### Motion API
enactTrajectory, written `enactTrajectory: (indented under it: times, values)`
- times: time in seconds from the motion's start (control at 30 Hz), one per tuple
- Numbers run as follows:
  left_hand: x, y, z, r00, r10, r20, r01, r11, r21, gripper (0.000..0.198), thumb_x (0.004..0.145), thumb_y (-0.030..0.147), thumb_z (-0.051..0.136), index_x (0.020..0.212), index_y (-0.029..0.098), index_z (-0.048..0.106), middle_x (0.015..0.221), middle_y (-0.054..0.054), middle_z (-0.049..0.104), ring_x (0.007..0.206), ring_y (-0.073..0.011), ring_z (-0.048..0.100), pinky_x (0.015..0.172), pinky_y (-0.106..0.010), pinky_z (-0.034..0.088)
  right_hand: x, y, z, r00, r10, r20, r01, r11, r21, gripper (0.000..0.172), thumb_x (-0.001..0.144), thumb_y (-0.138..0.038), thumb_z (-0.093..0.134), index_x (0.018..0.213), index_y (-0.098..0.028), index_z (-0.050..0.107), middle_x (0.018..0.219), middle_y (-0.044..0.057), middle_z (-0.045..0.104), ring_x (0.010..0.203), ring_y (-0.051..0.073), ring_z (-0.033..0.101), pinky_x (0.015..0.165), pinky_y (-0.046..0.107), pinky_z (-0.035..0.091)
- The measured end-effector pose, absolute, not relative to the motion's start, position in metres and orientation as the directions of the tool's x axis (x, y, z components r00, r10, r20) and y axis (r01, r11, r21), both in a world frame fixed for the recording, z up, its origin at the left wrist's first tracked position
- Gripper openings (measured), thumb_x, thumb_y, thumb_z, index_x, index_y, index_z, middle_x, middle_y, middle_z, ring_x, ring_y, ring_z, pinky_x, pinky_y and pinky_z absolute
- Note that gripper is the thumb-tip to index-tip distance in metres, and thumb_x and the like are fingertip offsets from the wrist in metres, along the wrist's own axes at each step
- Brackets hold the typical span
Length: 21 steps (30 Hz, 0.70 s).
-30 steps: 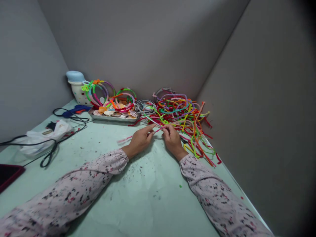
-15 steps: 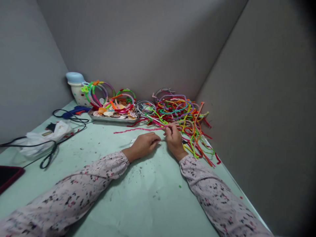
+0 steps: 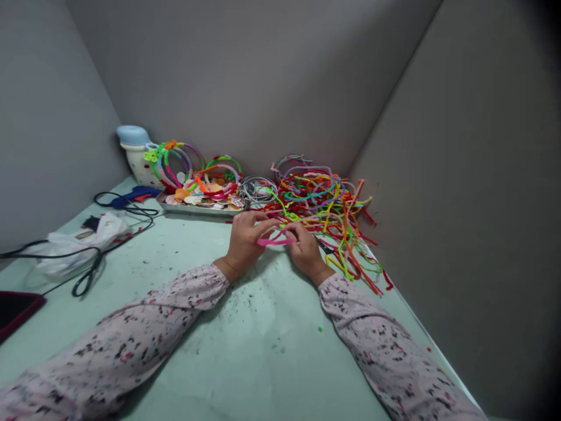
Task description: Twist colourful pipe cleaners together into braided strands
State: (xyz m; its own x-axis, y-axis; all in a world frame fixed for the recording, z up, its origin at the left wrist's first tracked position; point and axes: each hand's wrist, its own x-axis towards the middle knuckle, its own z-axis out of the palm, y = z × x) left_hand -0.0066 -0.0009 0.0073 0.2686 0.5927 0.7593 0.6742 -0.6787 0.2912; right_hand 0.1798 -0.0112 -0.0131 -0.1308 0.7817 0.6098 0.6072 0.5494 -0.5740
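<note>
A pink pipe cleaner [image 3: 275, 241] bends between my two hands, low over the table. My left hand [image 3: 246, 238] is closed, its fingers pinching the pipe cleaner's left part. On the other side, my right hand [image 3: 305, 251] pinches it as well, thumb and fingertips together. Part of the pink length is hidden behind the fingers. Just past my right hand lies a tangled heap of coloured pipe cleaners [image 3: 326, 196]. Dark scissors blades [image 3: 325, 248] show beside that hand, partly covered.
A metal tray [image 3: 199, 210] of shells bears pipe-cleaner-wrapped hoops [image 3: 177, 166]. Coiled grey wire [image 3: 258, 190] sits beside it. Left are a white jar with a blue lid [image 3: 135, 152], a plastic bag [image 3: 79, 242], a black cable [image 3: 94, 275] and a dark red-edged device [image 3: 17, 313].
My left hand has risen and taken hold of the pink pipe cleaner, which stretched out leftward before and now curves between both hands. My right hand has barely moved.
</note>
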Motion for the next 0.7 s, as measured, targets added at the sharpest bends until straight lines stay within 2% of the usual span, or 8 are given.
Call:
enactTrajectory:
  times: [0.23,0.47,0.7]
  values:
    - [-0.0068,0.0102,-0.0021,0.448,0.596,0.666,0.615,-0.747,0.253,0.022,0.091,0.031,0.052,0.101,0.021,0.068,0.100,-0.007,0.066,0.096,-0.0202,0.056,0.087,-0.036,0.036,0.1781,-0.0128,-0.0121,-0.241,0.746,0.621,0.638,0.603,-0.478,0.015,0.094,-0.025,0.043,0.100,-0.021,0.057,0.095,0.006,0.064,0.089,0.020,0.059,0.080,0.032,0.046]
    - [-0.0043,0.0016,0.0017,0.503,0.640,0.580,0.607,-0.740,0.290,0.027,0.096,0.032,0.042,0.103,0.017,0.063,0.097,-0.008,0.063,0.091,-0.0192,0.055,0.080,-0.033,0.038,0.1782,-0.0111,-0.0157,-0.240,0.747,0.620,0.655,0.597,-0.464,0.018,0.093,-0.026,0.046,0.107,-0.021,0.056,0.101,0.007,0.066,0.091,0.020,0.062,0.080,0.032,0.048]
    - [-0.0026,0.0045,0.0010,0.528,0.671,0.521,0.643,-0.716,0.271,0.023,0.095,0.030,0.043,0.091,0.016,0.061,0.087,-0.005,0.062,0.083,-0.0184,0.053,0.075,-0.032,0.037,0.1780,-0.0109,-0.0183,-0.280,0.708,0.648,0.642,0.640,-0.423,0.018,0.093,-0.025,0.048,0.108,-0.020,0.056,0.103,0.008,0.066,0.092,0.020,0.062,0.081,0.033,0.049]
